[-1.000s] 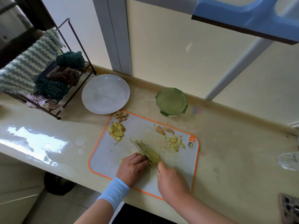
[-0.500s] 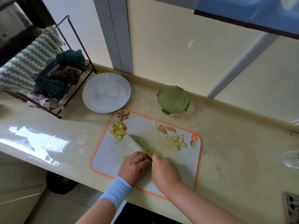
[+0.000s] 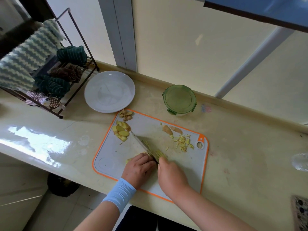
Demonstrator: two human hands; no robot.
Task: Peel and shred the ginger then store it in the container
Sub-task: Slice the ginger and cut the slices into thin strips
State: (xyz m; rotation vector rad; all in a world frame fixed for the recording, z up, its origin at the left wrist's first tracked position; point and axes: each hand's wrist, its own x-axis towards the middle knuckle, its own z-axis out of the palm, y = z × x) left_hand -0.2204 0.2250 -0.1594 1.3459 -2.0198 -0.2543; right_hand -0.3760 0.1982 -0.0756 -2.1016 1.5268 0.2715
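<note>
Ginger [image 3: 160,153] fibrous yellow slivers | left hand [image 3: 139,167] holds it | right hand [image 3: 172,177] grips knife [image 3: 141,143]

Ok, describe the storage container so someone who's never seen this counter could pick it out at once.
Start at the orange-edged cutting board on the counter. Just past its far edge stands the container. It is round, with a closed translucent green top, unlike the flat white plate to its left.
</note>
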